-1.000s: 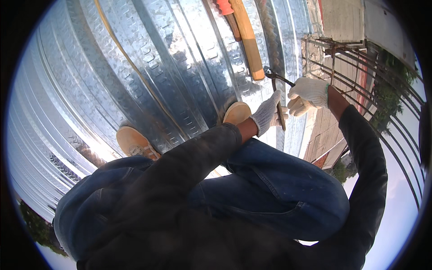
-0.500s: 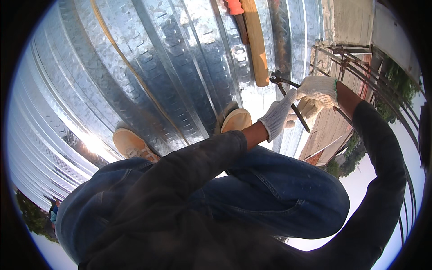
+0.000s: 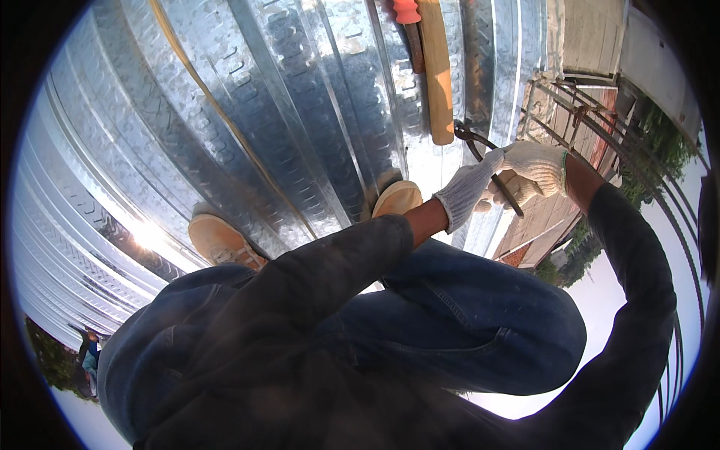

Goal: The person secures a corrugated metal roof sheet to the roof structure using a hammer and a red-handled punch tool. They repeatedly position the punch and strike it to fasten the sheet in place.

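Both my hands wear pale knitted gloves and are close together at the right edge of the metal decking (image 3: pixel 300 135). They hold dark pincers (image 3: pixel 509 196) with long handles. My left hand (image 3: pixel 474 184) is closed around one handle, whose end sticks out below the fingers. My right hand (image 3: pixel 534 169) is closed beside it on the other handle. The jaws point up and left, near the end of a wooden handle (image 3: pixel 438 90). What the jaws touch, if anything, is too small to make out.
A tool with a red grip (image 3: pixel 407 12) lies alongside the wooden handle. A tan cord (image 3: pixel 217 109) runs across the ribbed decking. My shoes (image 3: pixel 221 238) stand on it. Past the edge at right are bars (image 3: pixel 577 112) and a lower building. Another person (image 3: pixel 91 360) is far off at left.
My view has shifted slightly, so the decking and tools sit a little further right. The pincers and both hands have moved slightly right, with the hands still gripping the handles.
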Available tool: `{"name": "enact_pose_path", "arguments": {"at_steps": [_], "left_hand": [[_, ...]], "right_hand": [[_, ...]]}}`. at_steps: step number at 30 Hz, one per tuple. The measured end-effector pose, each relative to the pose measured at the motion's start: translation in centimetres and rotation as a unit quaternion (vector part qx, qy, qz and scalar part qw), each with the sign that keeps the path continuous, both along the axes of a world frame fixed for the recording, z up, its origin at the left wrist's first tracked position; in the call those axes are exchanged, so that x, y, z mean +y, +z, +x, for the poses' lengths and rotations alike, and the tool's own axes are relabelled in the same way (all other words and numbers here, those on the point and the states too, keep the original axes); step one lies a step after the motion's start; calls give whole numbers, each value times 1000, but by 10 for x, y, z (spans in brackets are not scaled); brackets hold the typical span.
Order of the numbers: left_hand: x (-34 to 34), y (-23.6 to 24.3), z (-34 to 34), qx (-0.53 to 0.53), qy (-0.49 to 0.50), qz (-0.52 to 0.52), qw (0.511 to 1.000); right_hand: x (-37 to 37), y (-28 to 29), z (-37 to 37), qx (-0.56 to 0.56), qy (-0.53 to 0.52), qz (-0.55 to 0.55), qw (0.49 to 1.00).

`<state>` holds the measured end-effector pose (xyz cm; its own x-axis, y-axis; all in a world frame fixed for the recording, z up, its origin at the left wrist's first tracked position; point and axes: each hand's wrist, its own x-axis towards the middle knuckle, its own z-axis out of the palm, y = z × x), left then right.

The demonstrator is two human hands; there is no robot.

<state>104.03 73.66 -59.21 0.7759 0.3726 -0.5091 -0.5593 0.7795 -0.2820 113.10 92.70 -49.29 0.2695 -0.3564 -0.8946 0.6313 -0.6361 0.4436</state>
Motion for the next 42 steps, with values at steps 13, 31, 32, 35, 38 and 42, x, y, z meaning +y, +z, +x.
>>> {"name": "enact_pose_path", "arguments": {"at_steps": [13,31,32,35,38,42], "left_hand": [[12,7,-6,46,-52,30,997],[47,26,-5,0,-150,-61,987],[52,22,-1,-10,-134,-75,988],[51,10,-3,-6,-140,-21,990],[41,15,-3,54,-161,9,985],[13,2,9,112,-48,-41,992]], "right_hand": [[-7,5,15,32,8,-2,999],[-49,-9,59,248,316,-30,915],[-52,-14,52,328,490,8,808],[-59,-2,29,105,155,57,981],[-59,13,21,26,-36,66,997],[-68,32,-1,16,-90,90,992]]}}
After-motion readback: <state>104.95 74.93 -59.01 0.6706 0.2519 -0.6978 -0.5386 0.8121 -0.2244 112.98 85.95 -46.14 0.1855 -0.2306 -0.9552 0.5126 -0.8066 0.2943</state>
